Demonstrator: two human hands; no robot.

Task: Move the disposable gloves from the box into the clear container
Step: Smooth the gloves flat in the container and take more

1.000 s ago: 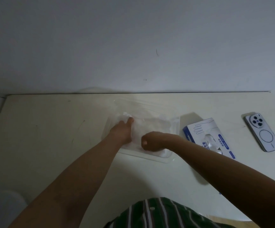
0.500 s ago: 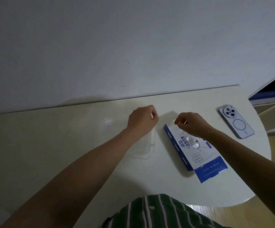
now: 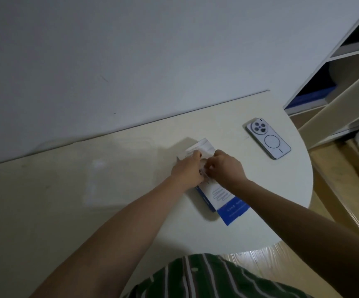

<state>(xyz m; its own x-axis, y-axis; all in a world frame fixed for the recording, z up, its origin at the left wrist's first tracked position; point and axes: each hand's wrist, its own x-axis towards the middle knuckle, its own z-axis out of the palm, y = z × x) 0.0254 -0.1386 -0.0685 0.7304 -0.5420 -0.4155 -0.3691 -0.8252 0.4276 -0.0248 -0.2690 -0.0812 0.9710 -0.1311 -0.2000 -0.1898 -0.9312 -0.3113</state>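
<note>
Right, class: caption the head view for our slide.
Left hand on the box, right hand pinching gloves out; phone nearby.

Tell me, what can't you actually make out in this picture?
- Head view: the box opening, covered by the left hand and right hand; what each grip holds is unclear.
- Clear container: faint in dim light; contents cannot be told.
- Box print: too small to read.
- Shelf: cut off by the right edge.

It looks like a room in a home: a cream table (image 3: 45,211) with a rounded end stands against a plain white wall (image 3: 131,50), a phone (image 3: 268,138) lies on it, and beside it are white shelves (image 3: 354,51) and a wooden floor (image 3: 335,201).
</note>
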